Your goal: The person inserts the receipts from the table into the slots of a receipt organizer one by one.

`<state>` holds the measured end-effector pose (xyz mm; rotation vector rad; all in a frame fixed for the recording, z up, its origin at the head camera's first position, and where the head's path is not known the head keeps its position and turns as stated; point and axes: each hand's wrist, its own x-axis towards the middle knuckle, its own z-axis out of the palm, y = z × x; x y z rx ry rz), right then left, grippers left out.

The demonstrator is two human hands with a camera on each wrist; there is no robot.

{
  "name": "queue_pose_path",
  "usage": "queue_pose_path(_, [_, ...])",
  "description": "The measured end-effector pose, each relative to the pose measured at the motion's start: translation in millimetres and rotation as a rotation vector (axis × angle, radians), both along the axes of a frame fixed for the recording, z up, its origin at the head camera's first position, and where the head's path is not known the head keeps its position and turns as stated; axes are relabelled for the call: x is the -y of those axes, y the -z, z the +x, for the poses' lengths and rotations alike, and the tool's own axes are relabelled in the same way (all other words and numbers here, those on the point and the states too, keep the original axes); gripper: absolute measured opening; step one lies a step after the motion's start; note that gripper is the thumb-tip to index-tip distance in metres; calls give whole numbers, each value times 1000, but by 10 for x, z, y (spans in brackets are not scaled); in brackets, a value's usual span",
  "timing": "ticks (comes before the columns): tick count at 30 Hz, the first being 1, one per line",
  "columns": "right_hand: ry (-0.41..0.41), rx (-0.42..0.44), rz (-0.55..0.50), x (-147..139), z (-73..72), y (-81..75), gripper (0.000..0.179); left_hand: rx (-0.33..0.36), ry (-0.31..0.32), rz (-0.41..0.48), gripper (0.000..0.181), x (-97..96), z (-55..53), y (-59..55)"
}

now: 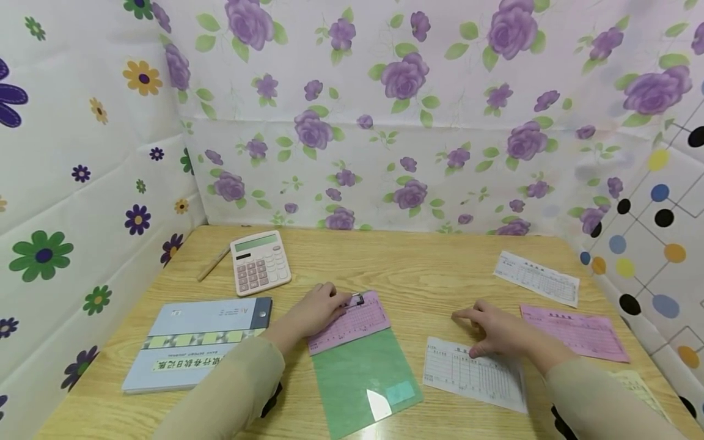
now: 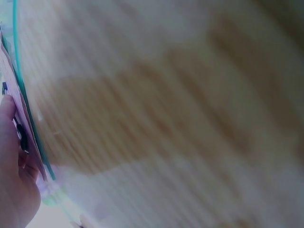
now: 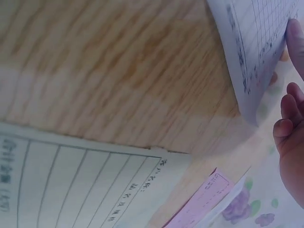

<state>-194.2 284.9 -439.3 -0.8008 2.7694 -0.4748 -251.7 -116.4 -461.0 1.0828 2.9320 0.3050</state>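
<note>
My left hand [image 1: 319, 308] holds the top end of a green clipboard [image 1: 365, 385], with the thumb at its metal clip [image 1: 355, 300]. Under the clip lies a pink printed slip [image 1: 352, 324] across the board's upper part. The left wrist view shows the thumb on the clip and the board edge-on. My right hand [image 1: 497, 330] hovers over a white printed slip [image 1: 473, 376] right of the clipboard. Its index finger stretches to the left, and the thumb tip is at the slip's upper edge. In the right wrist view nothing sits between thumb and fingers.
Left of the clipboard lies a blue journal book [image 1: 192, 318], with a pink calculator [image 1: 261, 263] and a pen [image 1: 213, 263] behind it. At the right are another white slip [image 1: 536, 278], a pink slip [image 1: 574, 333] and a yellowish slip [image 1: 638, 388]. Patterned cloth walls enclose the table.
</note>
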Motion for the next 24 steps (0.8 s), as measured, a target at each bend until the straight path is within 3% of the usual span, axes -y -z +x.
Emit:
queue_pose_path(10, [25,-57,-15,-60,15,-47,78,13,-13,-9,38,-10,3,-14])
queue_pose_path(17, [47,6,-19,-224,232,-105,59,6,-6,3,37,-21,9,-20])
queue_pose_path(24, [84,55,-24,-422,411,-13,55,3,-9,0,37,-15,-3,-14])
